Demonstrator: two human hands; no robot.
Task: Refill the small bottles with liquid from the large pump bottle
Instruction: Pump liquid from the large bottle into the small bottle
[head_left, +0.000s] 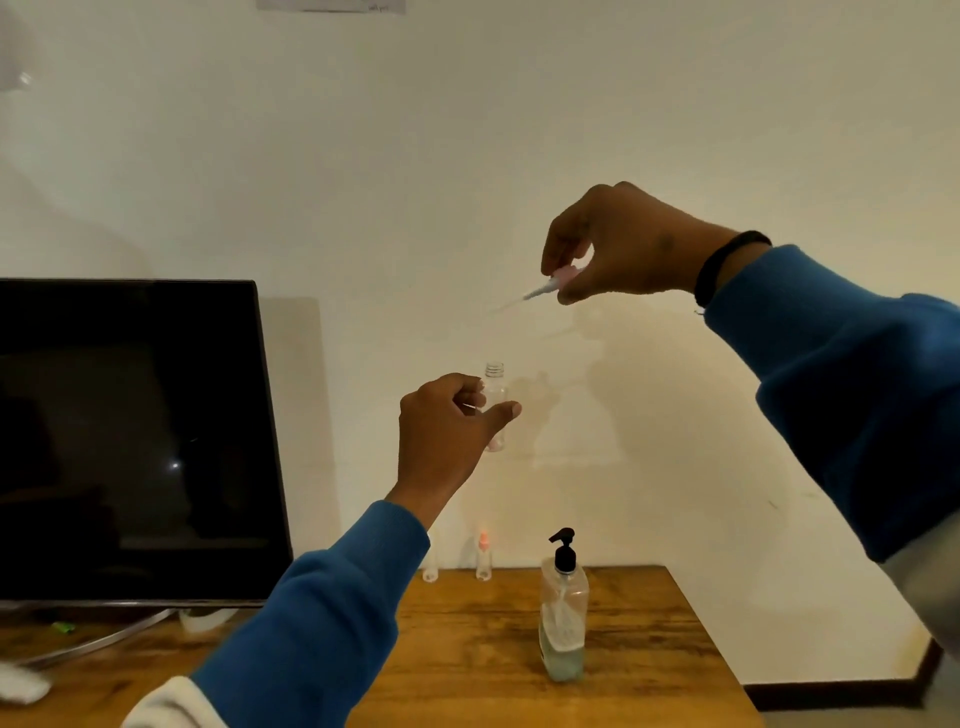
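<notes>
My left hand (447, 431) holds a small clear bottle (495, 387) upright in the air, its threaded neck uncovered. Above it and to the right, my right hand (618, 244) pinches the bottle's pink spray cap (563, 274), whose thin tube (535, 293) points down to the left, clear of the neck. The large pump bottle (563, 608) with a black pump stands on the wooden table (467, 649), holding a little greenish liquid at the bottom. Two more small bottles stand at the table's back edge: one with a pink cap (483, 558), one partly hidden by my left sleeve (430, 569).
A dark monitor (130, 441) stands on the left of the table on a curved stand. A white object (21, 683) lies at the left front and a small green item (63, 627) under the monitor. A pale wall is behind.
</notes>
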